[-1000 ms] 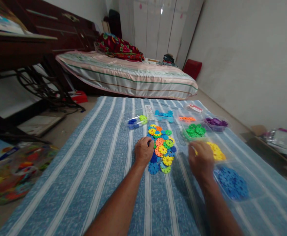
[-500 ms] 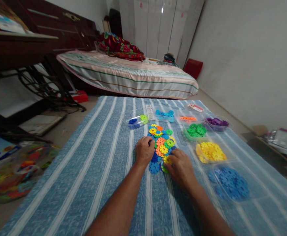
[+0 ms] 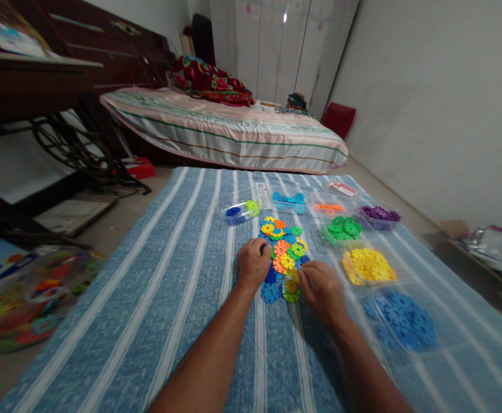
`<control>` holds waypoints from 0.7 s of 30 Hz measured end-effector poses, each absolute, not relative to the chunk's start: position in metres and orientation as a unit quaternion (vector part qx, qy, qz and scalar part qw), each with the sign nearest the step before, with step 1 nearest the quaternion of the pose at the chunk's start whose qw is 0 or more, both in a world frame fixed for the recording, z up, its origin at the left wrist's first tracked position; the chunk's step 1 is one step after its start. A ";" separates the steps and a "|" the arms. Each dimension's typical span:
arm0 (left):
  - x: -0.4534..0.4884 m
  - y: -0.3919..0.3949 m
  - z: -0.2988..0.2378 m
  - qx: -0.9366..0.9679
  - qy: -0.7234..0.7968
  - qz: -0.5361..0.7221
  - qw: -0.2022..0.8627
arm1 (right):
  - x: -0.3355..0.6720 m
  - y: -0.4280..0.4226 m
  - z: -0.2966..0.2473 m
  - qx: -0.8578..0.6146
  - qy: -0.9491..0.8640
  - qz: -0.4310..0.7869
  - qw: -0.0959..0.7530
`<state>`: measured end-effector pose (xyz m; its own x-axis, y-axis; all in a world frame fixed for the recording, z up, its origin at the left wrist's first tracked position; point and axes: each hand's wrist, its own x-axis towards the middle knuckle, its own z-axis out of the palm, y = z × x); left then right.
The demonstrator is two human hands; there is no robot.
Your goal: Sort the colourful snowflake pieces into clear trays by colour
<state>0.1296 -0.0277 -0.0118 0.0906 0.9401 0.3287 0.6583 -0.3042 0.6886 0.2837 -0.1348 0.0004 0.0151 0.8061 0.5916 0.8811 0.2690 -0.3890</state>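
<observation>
A heap of mixed coloured plastic snowflake discs (image 3: 281, 252) lies on a blue striped cloth (image 3: 182, 298). My left hand (image 3: 253, 264) rests closed as a fist at the heap's left edge; what it holds, if anything, is hidden. My right hand (image 3: 323, 291) sits at the heap's lower right, fingers pinched on a yellow disc (image 3: 292, 285). Clear trays to the right hold sorted discs: yellow (image 3: 368, 265), dark blue (image 3: 403, 321), green (image 3: 341, 228), purple (image 3: 378, 214), orange (image 3: 327, 207), light blue (image 3: 288, 201).
A clear tray (image 3: 238, 211) with a few blue and lime discs stands behind the heap. A mattress (image 3: 225, 129) lies beyond the cloth. A dark table with iron legs (image 3: 61, 143) is at left, a bag of toys (image 3: 22, 292) beside the cloth.
My right hand came from the yellow tray over to the heap's lower right, then drew back slightly while pinching a yellow disc. My left hand stayed put.
</observation>
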 end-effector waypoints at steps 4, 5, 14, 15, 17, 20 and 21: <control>0.130 -0.028 -0.012 0.712 0.564 0.371 0.192 | 0.308 -0.134 0.015 -0.624 -0.647 -0.129 0.419; 0.130 -0.028 -0.012 0.711 0.565 0.371 0.192 | 0.317 -0.134 0.020 -0.638 -0.619 -0.165 0.427; 0.130 -0.028 -0.013 0.712 0.565 0.374 0.186 | 0.319 -0.136 0.022 -0.639 -0.641 -0.160 0.394; 0.130 -0.027 -0.013 0.713 0.564 0.373 0.186 | 0.309 -0.138 0.018 -0.617 -0.679 -0.118 0.380; 0.130 -0.027 -0.013 0.715 0.563 0.371 0.185 | 0.291 -0.141 0.011 -0.591 -0.730 -0.057 0.339; 0.130 -0.027 -0.012 0.716 0.561 0.372 0.185 | 0.276 -0.143 0.006 -0.605 -0.753 -0.022 0.259; 0.130 -0.027 -0.012 0.716 0.561 0.373 0.185 | 0.274 -0.143 0.005 -0.613 -0.753 -0.018 0.239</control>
<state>0.1299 -0.0270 -0.0121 0.0933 0.9408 0.3258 0.6649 -0.3025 0.6830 0.2743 -0.1434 0.0052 -0.1341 0.9148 0.3809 0.9318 0.2473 -0.2659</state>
